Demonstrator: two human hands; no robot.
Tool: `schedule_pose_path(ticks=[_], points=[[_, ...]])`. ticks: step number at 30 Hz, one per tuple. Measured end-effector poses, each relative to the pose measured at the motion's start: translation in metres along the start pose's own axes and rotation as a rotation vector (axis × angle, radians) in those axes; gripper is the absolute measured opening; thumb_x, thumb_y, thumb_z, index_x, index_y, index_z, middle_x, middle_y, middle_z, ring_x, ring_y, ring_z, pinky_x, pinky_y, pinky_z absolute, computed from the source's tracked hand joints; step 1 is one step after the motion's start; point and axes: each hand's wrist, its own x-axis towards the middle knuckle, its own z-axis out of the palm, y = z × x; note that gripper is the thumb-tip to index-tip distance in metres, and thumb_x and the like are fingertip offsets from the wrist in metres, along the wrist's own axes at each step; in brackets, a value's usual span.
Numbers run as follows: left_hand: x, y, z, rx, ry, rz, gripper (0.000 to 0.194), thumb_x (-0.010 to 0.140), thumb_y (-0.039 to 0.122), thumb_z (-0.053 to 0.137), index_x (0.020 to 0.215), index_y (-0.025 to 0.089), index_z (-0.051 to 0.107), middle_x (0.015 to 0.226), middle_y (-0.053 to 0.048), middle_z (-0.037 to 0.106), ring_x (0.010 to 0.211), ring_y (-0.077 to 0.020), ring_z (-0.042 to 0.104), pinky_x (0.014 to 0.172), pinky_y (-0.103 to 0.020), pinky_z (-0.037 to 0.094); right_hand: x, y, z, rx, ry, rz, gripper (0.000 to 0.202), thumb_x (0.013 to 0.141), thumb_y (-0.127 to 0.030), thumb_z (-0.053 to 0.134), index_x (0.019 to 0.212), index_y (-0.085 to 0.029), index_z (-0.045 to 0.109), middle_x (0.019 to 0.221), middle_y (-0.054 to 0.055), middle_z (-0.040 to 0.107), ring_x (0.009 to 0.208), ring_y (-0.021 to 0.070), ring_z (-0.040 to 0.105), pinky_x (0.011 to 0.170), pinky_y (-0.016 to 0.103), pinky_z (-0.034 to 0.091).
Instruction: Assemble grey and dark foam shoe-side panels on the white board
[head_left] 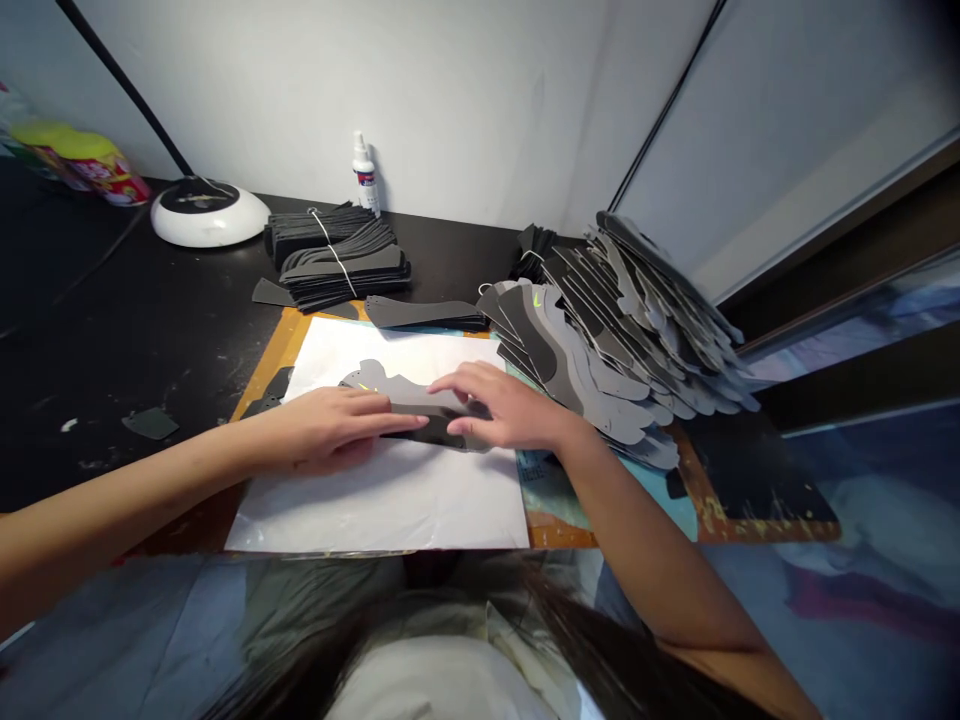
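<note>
A grey shoe-upper piece (401,390) with a black strip (439,431) along its near edge lies on a white sheet (375,510). My left hand (330,430) rests over its left part, index finger stretched along the black strip, holding nothing. My right hand (499,405) is at the right end, thumb and fingers apart, fingertips touching the piece. A small yellow-green mark shows at the left of the piece. Part of its near edge is hidden under my left hand.
Overlapping grey and black uppers (600,350) are piled to the right. Behind the sheet lie tied black pieces (341,260), loose black strips (420,313) and a white spray bottle (365,178). A white lamp base (210,227) stands back left, near yellow-red packages (105,168).
</note>
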Motion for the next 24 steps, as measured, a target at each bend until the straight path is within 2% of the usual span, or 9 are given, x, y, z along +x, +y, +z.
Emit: schedule_pose_path(ticks=[3, 5, 7, 9, 12, 16, 19, 21, 24], points=[[-0.006, -0.01, -0.02, -0.011, 0.186, -0.122, 0.034, 0.096, 0.015, 0.049, 0.118, 0.024, 0.072, 0.09, -0.006, 0.067, 0.078, -0.016, 0.06, 0.072, -0.025, 0.045, -0.004, 0.004, -0.003, -0.082, 0.061, 0.093, 0.06, 0.089, -0.052, 0.07, 0.139, -0.022, 0.053, 0.132, 0.012, 0.057, 0.125, 0.0309, 0.05, 0.107, 0.049, 0.04], [-0.006, -0.017, -0.033, -0.026, 0.353, -0.201, 0.024, 0.092, 0.016, 0.054, 0.1, 0.022, 0.076, 0.087, -0.005, 0.067, 0.074, -0.0141, 0.061, 0.068, -0.024, 0.045, -0.005, 0.004, -0.001, -0.162, 0.011, 0.121, 0.076, 0.078, -0.053, 0.08, 0.141, -0.022, 0.051, 0.143, 0.014, 0.05, 0.135, 0.0341, 0.043, 0.113, 0.052, 0.035], [0.0, -0.022, -0.043, -0.06, 0.491, -0.269, 0.02, 0.09, 0.016, 0.057, 0.092, 0.019, 0.076, 0.083, -0.004, 0.065, 0.066, -0.0119, 0.057, 0.059, -0.022, 0.042, -0.005, 0.002, 0.002, -0.182, -0.025, 0.098, 0.081, 0.073, -0.048, 0.085, 0.142, -0.021, 0.05, 0.148, 0.014, 0.048, 0.138, 0.0334, 0.041, 0.116, 0.051, 0.033], [0.011, -0.025, -0.05, -0.082, 0.599, -0.3, 0.019, 0.088, 0.017, 0.057, 0.088, 0.017, 0.076, 0.078, -0.004, 0.063, 0.063, -0.0115, 0.054, 0.053, -0.022, 0.037, -0.003, 0.0, 0.004, -0.153, -0.01, 0.07, 0.082, 0.072, -0.045, 0.087, 0.141, -0.021, 0.049, 0.147, 0.013, 0.05, 0.138, 0.0316, 0.043, 0.115, 0.048, 0.035], [0.027, -0.032, -0.052, -0.087, 0.748, -0.367, 0.022, 0.088, 0.017, 0.054, 0.086, 0.017, 0.075, 0.077, -0.003, 0.062, 0.066, -0.0127, 0.052, 0.056, -0.024, 0.037, -0.002, -0.001, 0.004, -0.091, 0.055, 0.081, 0.084, 0.071, -0.038, 0.088, 0.142, -0.024, 0.046, 0.144, 0.013, 0.055, 0.13, 0.0301, 0.052, 0.106, 0.044, 0.043], [0.03, -0.052, -0.042, -0.214, 0.911, -0.585, 0.023, 0.089, 0.024, 0.053, 0.09, 0.017, 0.075, 0.084, -0.003, 0.066, 0.074, -0.0153, 0.056, 0.065, -0.027, 0.04, -0.001, 0.001, -0.001, -0.177, 0.25, 0.135, 0.057, 0.084, -0.025, 0.077, 0.136, -0.026, 0.053, 0.13, 0.009, 0.065, 0.12, 0.0277, 0.058, 0.103, 0.043, 0.043], [0.025, -0.067, -0.029, -0.573, 0.949, -0.665, 0.033, 0.09, 0.042, 0.06, 0.109, 0.018, 0.072, 0.104, -0.007, 0.069, 0.094, -0.0202, 0.061, 0.076, -0.027, 0.046, -0.001, 0.006, -0.006, -0.306, 0.502, 0.237, 0.04, 0.092, -0.021, 0.066, 0.131, -0.025, 0.059, 0.109, 0.009, 0.069, 0.107, 0.0284, 0.059, 0.098, 0.044, 0.044], [0.023, -0.071, -0.019, -0.81, 0.885, -0.668, 0.044, 0.088, 0.052, 0.063, 0.114, 0.017, 0.07, 0.104, -0.009, 0.07, 0.093, -0.0219, 0.063, 0.076, -0.028, 0.048, 0.0, 0.011, -0.008, -0.292, 0.63, 0.283, 0.038, 0.095, -0.02, 0.059, 0.132, -0.026, 0.06, 0.101, 0.008, 0.069, 0.101, 0.0276, 0.06, 0.094, 0.043, 0.046], [0.028, -0.065, -0.007, -0.919, 0.741, -0.64, 0.04, 0.084, 0.054, 0.069, 0.088, 0.014, 0.075, 0.083, -0.009, 0.07, 0.075, -0.0198, 0.062, 0.066, -0.027, 0.047, 0.002, 0.018, -0.005, -0.142, 0.681, 0.308, 0.042, 0.094, -0.015, 0.054, 0.133, -0.028, 0.058, 0.102, 0.005, 0.07, 0.099, 0.0245, 0.062, 0.095, 0.041, 0.047]])
